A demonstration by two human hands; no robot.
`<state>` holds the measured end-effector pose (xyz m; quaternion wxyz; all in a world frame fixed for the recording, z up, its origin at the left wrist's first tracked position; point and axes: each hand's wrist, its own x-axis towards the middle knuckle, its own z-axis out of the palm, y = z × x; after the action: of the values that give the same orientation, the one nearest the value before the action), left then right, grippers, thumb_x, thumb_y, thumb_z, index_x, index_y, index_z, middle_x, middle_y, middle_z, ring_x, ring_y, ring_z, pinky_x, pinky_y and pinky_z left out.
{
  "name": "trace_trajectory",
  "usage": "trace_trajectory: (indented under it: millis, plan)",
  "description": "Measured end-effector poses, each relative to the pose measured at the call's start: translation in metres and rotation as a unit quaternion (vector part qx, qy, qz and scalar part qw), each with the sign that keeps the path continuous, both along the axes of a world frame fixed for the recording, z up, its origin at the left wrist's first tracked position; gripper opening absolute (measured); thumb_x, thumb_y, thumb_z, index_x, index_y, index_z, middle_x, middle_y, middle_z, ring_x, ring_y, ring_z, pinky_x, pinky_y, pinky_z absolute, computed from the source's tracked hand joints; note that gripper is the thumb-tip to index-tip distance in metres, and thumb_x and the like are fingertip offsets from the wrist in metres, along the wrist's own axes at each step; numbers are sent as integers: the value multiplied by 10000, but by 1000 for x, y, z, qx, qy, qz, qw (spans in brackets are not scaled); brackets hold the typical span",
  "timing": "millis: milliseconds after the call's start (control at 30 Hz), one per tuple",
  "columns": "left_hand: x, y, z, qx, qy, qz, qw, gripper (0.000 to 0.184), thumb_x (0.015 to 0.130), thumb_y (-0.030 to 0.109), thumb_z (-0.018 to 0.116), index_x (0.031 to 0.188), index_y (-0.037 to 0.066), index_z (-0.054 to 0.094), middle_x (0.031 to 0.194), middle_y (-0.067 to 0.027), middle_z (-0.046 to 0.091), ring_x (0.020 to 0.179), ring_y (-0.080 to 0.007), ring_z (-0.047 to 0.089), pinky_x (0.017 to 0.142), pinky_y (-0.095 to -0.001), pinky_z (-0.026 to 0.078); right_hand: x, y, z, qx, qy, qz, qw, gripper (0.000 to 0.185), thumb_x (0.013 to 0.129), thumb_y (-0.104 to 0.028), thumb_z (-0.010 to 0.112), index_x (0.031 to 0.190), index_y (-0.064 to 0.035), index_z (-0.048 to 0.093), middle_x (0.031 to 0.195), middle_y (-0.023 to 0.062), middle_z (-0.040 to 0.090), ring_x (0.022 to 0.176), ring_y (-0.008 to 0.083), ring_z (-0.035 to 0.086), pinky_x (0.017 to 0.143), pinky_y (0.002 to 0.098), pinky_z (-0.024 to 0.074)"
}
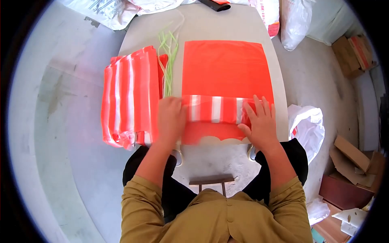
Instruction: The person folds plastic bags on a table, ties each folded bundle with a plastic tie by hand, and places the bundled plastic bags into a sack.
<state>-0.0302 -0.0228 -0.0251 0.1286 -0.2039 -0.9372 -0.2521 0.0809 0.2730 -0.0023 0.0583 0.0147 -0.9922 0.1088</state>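
On the table lies a flat red sheet (227, 67) with a scalloped lower edge. Across its lower part runs a folded red and white striped piece (216, 109). My right hand (261, 123) rests with spread fingers on the right end of that striped piece. At its left end is my left hand (172, 119), blurred by motion, its fingers curled and partly hidden. To the left of it sits a stack of red and white striped plastic (131, 97). Thin green strips (168, 60) lie between the stack and the red sheet.
The grey table (202, 20) has a dark object (216, 5) at its far edge. White sacks (105, 12) stand beyond it. A white bag (310, 127) is right of the table, with cardboard boxes (350, 158) farther right. A stool (212, 180) stands below.
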Motion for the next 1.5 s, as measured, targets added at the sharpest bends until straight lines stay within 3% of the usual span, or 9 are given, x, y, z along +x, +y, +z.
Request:
trace_trajectory:
  millis: [100,300,600,800,900,1000,1100,1233,1500]
  plan:
    - [-16,-13,7,-42,69,67,994,236,823,136,762,999,25,651,1000,-147,615,1015,-351,572,891,-453,481,-3,-5,12,-22,35,24,999,665,861,-428,751,1408,-97,570,1589,203,368,1491,414,294,1205,612,204]
    - [-29,-21,-4,-82,14,118,989,138,828,132,751,860,32,660,946,-132,611,965,-342,582,833,-445,488,-8,-14,11,-20,65,48,997,634,866,-416,748,1389,-97,581,1568,208,396,1467,406,341,1188,620,238]
    - [-28,-45,-3,210,-59,144,965,130,973,110,636,999,-13,669,856,-100,667,798,-205,629,722,-339,496,-14,-22,15,-128,101,110,981,584,823,-229,796,1351,-84,591,1491,209,483,1375,404,463,1114,539,402]
    - [16,-19,32,352,-268,43,896,136,1068,104,526,1084,23,634,808,-3,597,707,-95,557,658,-250,462,-17,-45,6,-260,59,209,941,526,910,-139,706,1408,-62,556,1520,164,481,1347,363,512,1104,431,444]
    - [34,-9,30,272,-189,-63,942,113,1031,101,583,1067,10,640,780,-22,586,715,-113,566,625,-293,456,-19,-58,17,-437,-62,126,889,574,985,-139,628,1525,-80,444,1543,162,470,1366,324,511,1115,416,432]
    - [51,7,34,194,-142,-169,956,71,948,45,645,1013,18,643,791,-93,607,713,-228,599,641,-363,481,-33,-68,3,-662,-119,60,738,643,1034,-167,574,1608,-81,299,1565,165,452,1368,278,512,1108,392,433]
    - [64,15,31,100,-128,-274,948,91,871,27,688,953,45,652,865,-136,651,788,-348,652,668,-409,518,-42,-77,9,-672,-220,31,706,716,1033,-208,598,1624,-51,225,1591,175,418,1349,247,522,1089,379,447]
    - [78,24,30,-67,-178,-326,926,141,841,68,722,972,59,671,902,-113,685,806,-346,679,669,-442,547,-48,-91,5,-579,-235,63,778,738,988,-221,652,1606,-54,285,1475,182,536,1185,236,610,999,374,504]
    - [72,11,33,-28,-121,-268,955,84,858,129,706,900,59,689,882,-110,686,829,-355,670,699,-451,545,-49,-102,-11,-430,-166,78,884,526,942,-156,670,1425,1,534,1024,75,728,894,186,679,836,352,551]
